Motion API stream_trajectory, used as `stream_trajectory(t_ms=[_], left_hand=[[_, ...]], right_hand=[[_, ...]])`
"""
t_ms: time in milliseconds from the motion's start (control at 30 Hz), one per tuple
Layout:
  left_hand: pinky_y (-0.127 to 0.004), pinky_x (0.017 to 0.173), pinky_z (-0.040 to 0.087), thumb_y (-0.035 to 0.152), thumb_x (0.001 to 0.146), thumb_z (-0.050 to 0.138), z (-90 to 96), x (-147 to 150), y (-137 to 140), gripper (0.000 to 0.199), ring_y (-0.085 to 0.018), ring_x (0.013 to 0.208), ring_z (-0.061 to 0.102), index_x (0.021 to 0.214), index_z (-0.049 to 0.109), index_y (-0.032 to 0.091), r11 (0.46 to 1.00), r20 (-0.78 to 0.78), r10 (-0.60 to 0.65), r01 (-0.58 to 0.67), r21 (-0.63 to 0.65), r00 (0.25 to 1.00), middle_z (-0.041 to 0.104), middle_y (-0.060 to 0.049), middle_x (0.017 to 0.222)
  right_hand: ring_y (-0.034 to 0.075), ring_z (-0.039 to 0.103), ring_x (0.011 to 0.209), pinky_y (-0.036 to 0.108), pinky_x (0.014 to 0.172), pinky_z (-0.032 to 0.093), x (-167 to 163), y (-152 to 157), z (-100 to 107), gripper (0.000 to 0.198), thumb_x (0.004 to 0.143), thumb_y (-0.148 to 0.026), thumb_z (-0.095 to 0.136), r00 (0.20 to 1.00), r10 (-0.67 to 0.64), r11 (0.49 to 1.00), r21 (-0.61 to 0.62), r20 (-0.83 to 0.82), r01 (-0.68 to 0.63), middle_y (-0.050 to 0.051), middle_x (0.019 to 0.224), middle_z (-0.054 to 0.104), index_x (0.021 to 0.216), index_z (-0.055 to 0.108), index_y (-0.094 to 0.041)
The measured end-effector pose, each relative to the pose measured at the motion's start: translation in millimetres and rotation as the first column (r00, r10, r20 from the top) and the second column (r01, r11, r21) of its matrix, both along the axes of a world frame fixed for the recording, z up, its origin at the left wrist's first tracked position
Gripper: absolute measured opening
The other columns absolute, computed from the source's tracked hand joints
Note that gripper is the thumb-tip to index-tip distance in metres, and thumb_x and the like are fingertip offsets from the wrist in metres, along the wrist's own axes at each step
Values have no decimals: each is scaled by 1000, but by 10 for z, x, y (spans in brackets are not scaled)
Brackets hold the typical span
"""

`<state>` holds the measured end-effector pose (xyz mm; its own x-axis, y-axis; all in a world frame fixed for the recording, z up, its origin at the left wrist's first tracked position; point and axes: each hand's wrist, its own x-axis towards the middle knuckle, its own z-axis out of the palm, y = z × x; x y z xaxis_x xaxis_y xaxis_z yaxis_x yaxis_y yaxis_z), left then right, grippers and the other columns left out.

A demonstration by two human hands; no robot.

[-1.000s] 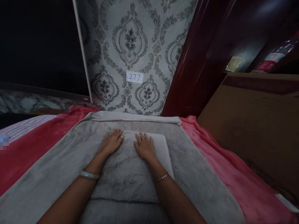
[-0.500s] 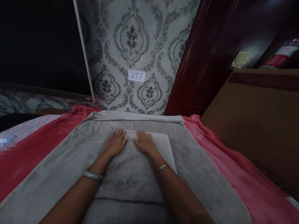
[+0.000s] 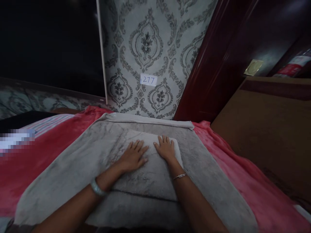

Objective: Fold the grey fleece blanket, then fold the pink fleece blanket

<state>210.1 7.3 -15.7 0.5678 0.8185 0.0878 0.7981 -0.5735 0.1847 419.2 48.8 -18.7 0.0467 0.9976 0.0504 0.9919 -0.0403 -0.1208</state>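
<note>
A grey plush cloth [image 3: 80, 161] is spread out before me, its far edge turned up into a pale strip. On its middle lies a folded grey plush piece [image 3: 148, 181] with a lighter far end; whether it belongs to the same cloth I cannot tell. My left hand [image 3: 133, 156] rests flat on this piece, fingers spread. To its right, my right hand [image 3: 166, 148] lies palm down near the piece's far right corner, fingers apart. Neither hand grasps anything. A pale bangle [image 3: 97, 187] circles my left wrist, and a thin bracelet [image 3: 180, 176] my right.
Red plush fabric [image 3: 233, 165] lies under the grey cloth and shows on both sides. Beyond stands a patterned wall with a "277" label [image 3: 148, 80]. A dark screen [image 3: 48, 48] hangs at left; a cardboard box [image 3: 272, 129] stands at right, a red-labelled bottle [image 3: 293, 66] behind it.
My left hand has slid nearer to me across the folded piece. My right hand has shifted right, toward its corner. The hands are farther apart, and the view has turned slightly left.
</note>
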Motion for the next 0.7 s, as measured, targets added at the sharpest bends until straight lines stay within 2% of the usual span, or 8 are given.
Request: stream_trajectory(t_ms=[67,133,200,267,300,367,567,700], left_hand=[[-58,124,16,54,95,44,-8,-37,-276,61,-32,153,20,150,44,27,982,92,-174,179,-53,981,26,-11,164],[-49,123,25,49,98,39,49,-153,-414,50,-25,146,37,140,57,30,950,246,-262,295,-104,933,43,-6,157],[-40,117,38,43,99,32,170,-331,-371,48,-20,132,55,127,67,27,981,390,-132,177,-82,911,62,-5,140],[-39,112,44,37,96,32,310,-516,-196,48,-21,123,60,123,69,19,990,451,130,-142,-6,883,68,-8,129],[-41,112,43,35,94,34,367,-587,-90,49,-22,125,59,126,66,17,963,436,224,-265,36,872,67,-9,132],[-43,116,39,31,91,36,426,-648,94,54,-24,133,52,137,57,14,928,358,296,-355,111,886,60,-10,141],[-53,124,18,35,95,34,144,-365,144,60,-28,150,28,149,44,12,960,-11,238,-234,152,971,38,-16,159],[-51,124,18,39,98,28,-46,-307,102,61,-28,151,27,152,40,13,961,-80,235,-219,166,969,33,-15,161]], right_hand=[[30,17,153,52,120,11,6,-9,2,65,102,-53,29,1000,2,1000,5,2,-2,12,166,24,159,29,-20],[31,18,152,52,120,12,7,-24,14,65,102,-53,29,1000,9,1000,11,2,-9,12,165,25,158,30,-20],[32,18,152,52,119,12,2,-40,31,65,102,-52,28,1000,12,1000,12,0,-12,12,165,25,158,31,-19],[32,19,152,52,120,12,-7,-50,44,65,102,-52,28,1000,12,1000,11,0,-12,12,165,25,158,30,-19],[32,19,152,52,119,12,-10,-52,45,65,102,-52,28,1000,12,1000,11,2,-12,12,165,25,158,30,-19],[31,19,152,52,119,12,-4,-46,37,65,102,-52,27,1000,10,1000,10,5,-10,12,165,25,158,30,-20],[29,17,153,52,120,11,47,-23,71,65,102,-53,27,1000,-6,1000,-14,9,6,11,166,23,159,29,-21],[31,14,153,57,119,12,-245,-125,199,65,102,-50,29,999,4,1000,24,-47,-3,15,166,20,159,29,-18]])
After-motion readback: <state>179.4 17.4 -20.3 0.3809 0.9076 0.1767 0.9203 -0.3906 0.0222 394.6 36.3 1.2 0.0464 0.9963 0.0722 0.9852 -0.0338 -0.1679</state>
